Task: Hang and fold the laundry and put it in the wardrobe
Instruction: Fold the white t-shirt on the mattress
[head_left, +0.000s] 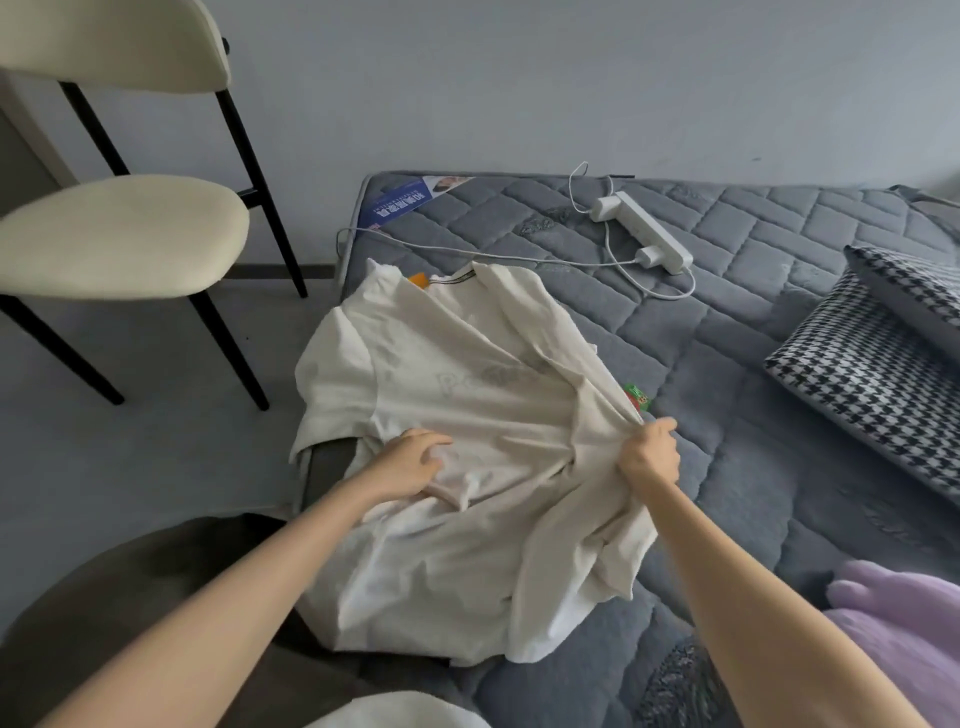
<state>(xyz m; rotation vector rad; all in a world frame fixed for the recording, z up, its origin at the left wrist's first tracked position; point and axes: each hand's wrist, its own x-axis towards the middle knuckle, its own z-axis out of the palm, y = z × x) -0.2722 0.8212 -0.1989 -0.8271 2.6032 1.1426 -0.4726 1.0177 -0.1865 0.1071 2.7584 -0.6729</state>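
A white T-shirt (457, 395) lies spread on the corner of a grey quilted mattress (727, 395), its collar with an orange tag pointing away from me. My left hand (410, 462) rests on the shirt's middle with fingers bent, pressing into the cloth. My right hand (649, 452) grips a bunch of the shirt's right side, pulled taut in folds. The shirt's left sleeve hangs over the mattress edge.
A cream chair (119, 234) with black legs stands on the floor at left. A white power strip (644, 228) with cable lies on the mattress behind the shirt. Houndstooth pillows (872, 374) sit at right, a purple garment (904, 629) at lower right.
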